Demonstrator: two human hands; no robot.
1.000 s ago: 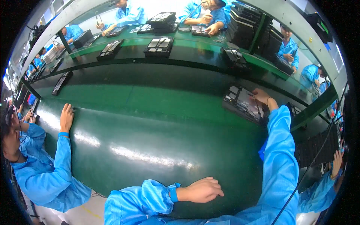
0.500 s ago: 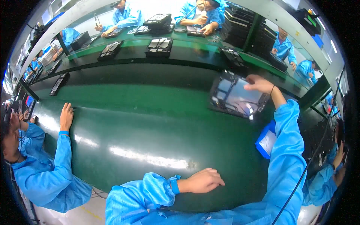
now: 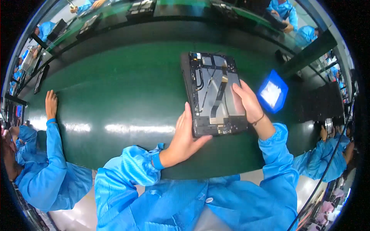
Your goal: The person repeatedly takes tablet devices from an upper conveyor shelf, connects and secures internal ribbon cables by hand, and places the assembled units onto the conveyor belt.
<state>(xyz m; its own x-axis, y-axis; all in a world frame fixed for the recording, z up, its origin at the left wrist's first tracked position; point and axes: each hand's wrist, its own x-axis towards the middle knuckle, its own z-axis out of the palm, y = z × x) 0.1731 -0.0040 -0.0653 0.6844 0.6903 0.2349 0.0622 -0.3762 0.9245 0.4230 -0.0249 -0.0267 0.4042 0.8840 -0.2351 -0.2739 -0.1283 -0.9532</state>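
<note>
An opened tablet (image 3: 227, 92) with a black frame, silvery inside plates and dark ribbon cables is held over the green table (image 3: 104, 100), its open side facing up. My right hand (image 3: 248, 102) grips its right edge, the thumb lying on top and the other fingers mostly hidden beneath. At the lower left corner my left hand (image 3: 183, 136) cups the tablet, with fingers along the left side and the thumb by the bottom edge. A thick dark layer shows under the tablet's left side; I cannot tell whether it is a separate part.
Right of the tablet stands a blue bin (image 3: 279, 96) with white pieces inside. More black devices (image 3: 142, 8) lie on the raised shelf at the back. A co-worker's hand (image 3: 51, 104) rests on the table at left. A dark cable (image 3: 323, 169) hangs at the right.
My right hand has brought the tablet from the back right toward me. My left hand has risen from the table's near edge and now holds the tablet's lower left corner. The view has tilted downward.
</note>
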